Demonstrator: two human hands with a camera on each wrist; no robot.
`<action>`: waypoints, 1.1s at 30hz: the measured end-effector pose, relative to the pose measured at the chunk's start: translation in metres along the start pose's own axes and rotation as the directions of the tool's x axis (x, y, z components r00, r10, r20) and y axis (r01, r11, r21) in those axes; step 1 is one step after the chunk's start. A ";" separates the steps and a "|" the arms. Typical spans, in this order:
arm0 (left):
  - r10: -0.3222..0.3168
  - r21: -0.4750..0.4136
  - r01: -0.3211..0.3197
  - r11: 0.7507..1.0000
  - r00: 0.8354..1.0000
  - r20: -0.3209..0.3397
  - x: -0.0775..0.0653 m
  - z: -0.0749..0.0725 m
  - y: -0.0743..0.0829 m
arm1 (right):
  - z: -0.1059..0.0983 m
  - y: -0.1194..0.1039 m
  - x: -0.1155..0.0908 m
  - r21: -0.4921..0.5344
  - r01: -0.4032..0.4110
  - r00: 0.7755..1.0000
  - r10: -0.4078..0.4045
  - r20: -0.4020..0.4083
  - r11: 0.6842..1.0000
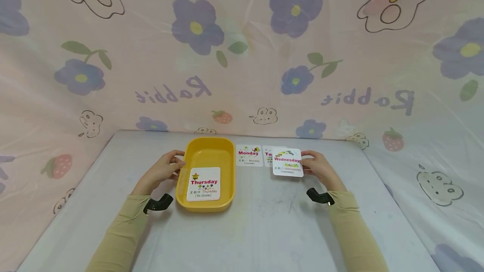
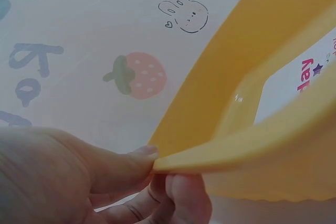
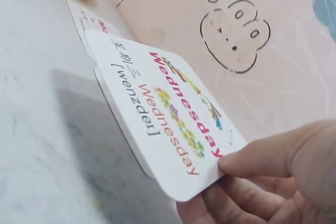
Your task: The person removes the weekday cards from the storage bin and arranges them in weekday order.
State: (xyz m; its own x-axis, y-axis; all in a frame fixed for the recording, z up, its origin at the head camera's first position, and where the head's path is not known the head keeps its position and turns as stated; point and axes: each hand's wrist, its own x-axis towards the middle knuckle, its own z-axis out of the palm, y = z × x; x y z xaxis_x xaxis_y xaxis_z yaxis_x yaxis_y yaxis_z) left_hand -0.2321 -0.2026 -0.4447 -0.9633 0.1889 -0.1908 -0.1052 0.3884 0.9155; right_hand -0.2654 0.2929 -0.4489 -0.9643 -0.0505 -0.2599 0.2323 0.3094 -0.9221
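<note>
My left hand pinches the left rim of a yellow tray, thumb on top and fingers beneath, as the left wrist view shows. Inside the tray lies a white card reading Thursday. Between thumb and fingers, my right hand holds the right edge of a Wednesday card, raised a little with its shadow on the table. It overlaps the Tuesday card in the head view, covering most of that one. The Monday card lies flat between the tray and the Tuesday card.
The white table ends at the back against a pink curtain printed with flowers, rabbits and strawberries. Each wrist wears a black strap mount.
</note>
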 end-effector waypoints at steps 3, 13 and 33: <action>0.002 0.002 -0.002 1.000 1.000 0.002 0.000 0.000 0.000 | -0.006 0.005 0.003 -0.015 -0.023 1.000 0.023 -0.008 1.000; -0.009 0.000 0.009 1.000 1.000 0.008 -0.001 0.000 0.002 | -0.018 0.013 0.005 -0.023 -0.045 0.997 0.044 -0.057 0.999; -0.025 -0.001 0.025 1.000 1.000 0.002 -0.001 -0.001 0.003 | -0.029 0.025 0.018 0.009 -0.088 0.976 0.088 -0.198 0.996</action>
State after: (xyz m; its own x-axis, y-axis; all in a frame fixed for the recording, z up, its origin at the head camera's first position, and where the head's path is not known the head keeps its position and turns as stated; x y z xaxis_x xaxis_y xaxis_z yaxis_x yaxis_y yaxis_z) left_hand -0.2312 -0.2028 -0.4414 -0.9599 0.1809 -0.2141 -0.1292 0.3922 0.9108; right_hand -0.2803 0.3270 -0.4686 -0.9462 0.1657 -0.2779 0.3170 0.3036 -0.8985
